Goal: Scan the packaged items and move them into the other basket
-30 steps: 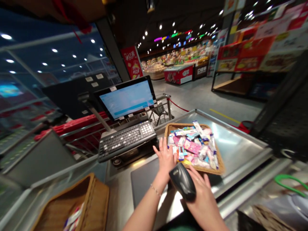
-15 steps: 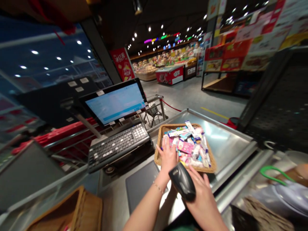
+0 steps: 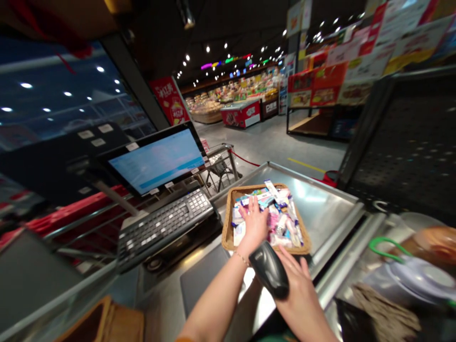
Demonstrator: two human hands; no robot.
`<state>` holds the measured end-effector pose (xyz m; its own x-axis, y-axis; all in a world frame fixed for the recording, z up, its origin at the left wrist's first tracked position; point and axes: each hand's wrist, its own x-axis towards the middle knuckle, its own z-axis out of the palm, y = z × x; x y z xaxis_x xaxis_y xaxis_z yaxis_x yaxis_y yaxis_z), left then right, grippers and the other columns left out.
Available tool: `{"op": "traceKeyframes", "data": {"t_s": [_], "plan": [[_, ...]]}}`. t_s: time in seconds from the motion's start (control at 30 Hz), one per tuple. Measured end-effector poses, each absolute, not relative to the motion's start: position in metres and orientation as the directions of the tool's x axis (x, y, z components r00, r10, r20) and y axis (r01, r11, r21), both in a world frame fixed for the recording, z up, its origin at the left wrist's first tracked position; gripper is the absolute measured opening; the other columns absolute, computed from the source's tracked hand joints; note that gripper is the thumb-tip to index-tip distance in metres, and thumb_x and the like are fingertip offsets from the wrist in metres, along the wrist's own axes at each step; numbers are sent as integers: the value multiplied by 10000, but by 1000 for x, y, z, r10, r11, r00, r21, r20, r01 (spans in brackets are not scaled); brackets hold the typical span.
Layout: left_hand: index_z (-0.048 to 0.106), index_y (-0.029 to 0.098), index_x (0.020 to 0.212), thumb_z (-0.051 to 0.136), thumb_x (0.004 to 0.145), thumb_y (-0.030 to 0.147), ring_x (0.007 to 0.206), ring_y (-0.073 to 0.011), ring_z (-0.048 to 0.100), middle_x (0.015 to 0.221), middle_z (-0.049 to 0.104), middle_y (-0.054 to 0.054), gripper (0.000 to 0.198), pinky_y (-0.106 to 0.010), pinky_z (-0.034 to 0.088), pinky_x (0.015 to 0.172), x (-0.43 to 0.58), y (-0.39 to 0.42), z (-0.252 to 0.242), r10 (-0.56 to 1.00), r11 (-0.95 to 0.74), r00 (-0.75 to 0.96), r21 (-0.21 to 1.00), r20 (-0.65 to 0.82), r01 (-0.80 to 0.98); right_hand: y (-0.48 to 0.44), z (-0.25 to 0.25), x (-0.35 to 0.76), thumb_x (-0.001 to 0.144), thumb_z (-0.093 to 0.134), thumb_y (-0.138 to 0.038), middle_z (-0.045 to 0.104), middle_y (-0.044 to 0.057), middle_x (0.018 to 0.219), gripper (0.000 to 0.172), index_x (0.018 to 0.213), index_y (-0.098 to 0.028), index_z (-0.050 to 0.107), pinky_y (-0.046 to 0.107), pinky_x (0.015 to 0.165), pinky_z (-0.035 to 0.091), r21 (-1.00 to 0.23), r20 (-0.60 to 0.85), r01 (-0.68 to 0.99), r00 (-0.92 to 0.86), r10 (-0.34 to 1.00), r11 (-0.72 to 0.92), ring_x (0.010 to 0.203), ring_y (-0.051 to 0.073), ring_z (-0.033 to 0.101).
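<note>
A shallow wicker tray (image 3: 228,221) sits on the steel counter, heaped with small wrapped packets (image 3: 283,221) in pink, white and blue. My left hand (image 3: 253,224) rests on the packets inside the tray with its fingers spread, and a thin bracelet circles the wrist. Just below the tray's near rim, my right hand (image 3: 295,289) grips a black handheld barcode scanner (image 3: 269,269). The scanner's head points away from the tray, and its body hides part of my right palm.
Left of the tray stand a black keyboard (image 3: 164,228) and a lit till monitor (image 3: 153,161), with a dark scanning pad (image 3: 201,280) below. A wicker basket (image 3: 107,327) sits at bottom left. A bag with green handles (image 3: 386,247) lies at right, beside a black perforated panel (image 3: 402,142).
My left hand has slid farther into the tray over the packets. The whole view has swung, so the counter and till sit further left. The scanner stays in my right hand.
</note>
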<state>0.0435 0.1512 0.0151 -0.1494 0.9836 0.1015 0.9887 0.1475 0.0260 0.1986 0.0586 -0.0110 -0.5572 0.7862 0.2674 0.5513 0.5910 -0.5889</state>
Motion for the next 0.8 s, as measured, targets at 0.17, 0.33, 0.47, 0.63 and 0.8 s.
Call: {"op": "traceKeyframes", "data": {"t_s": [0.17, 0.33, 0.47, 0.63, 0.8], "plan": [[593, 264, 1240, 717, 727, 427, 1464, -388, 124, 1570, 255, -156, 552, -733, 111, 1084, 44, 164, 15, 991, 129, -128, -34, 32, 991, 60, -13, 202, 762, 464, -147, 571, 141, 1363, 559, 1316, -186, 527, 741, 1035, 293, -584, 272, 561, -546, 793, 586, 1345, 359, 431], [645, 212, 1169, 642, 782, 293, 1459, -390, 153, 1552, 283, -193, 395, -740, 144, 1066, 45, 173, 18, 993, 117, -118, -62, -3, 991, 61, -10, 202, 752, 470, -126, 566, 142, 1369, 568, 1313, -189, 532, 711, 1052, 298, -583, 274, 576, -525, 806, 573, 1341, 350, 440], [661, 203, 1138, 576, 783, 189, 1459, -367, 174, 1548, 306, -175, 366, -730, 125, 1080, 43, 178, 18, 989, 135, -139, -82, -41, 987, 58, -6, 200, 744, 462, -123, 575, 142, 1360, 549, 1283, -177, 554, 695, 1061, 297, -587, 290, 586, -492, 821, 559, 1333, 341, 454], [634, 179, 1152, 582, 766, 192, 1461, -366, 168, 1556, 271, -200, 390, -731, 116, 1079, 40, 173, 15, 990, 139, -141, -52, -22, 989, 58, -6, 200, 767, 440, -135, 577, 138, 1359, 543, 1300, -168, 539, 677, 1079, 291, -587, 290, 596, -478, 829, 549, 1344, 328, 444], [616, 172, 1131, 632, 756, 246, 1466, -377, 134, 1563, 235, -214, 382, -721, 129, 1086, 39, 154, 14, 984, 172, -172, 3, 52, 985, 62, -11, 203, 790, 470, -176, 556, 131, 1382, 539, 1326, -188, 526, 695, 1073, 291, -586, 234, 582, -544, 806, 564, 1360, 341, 417]]}}
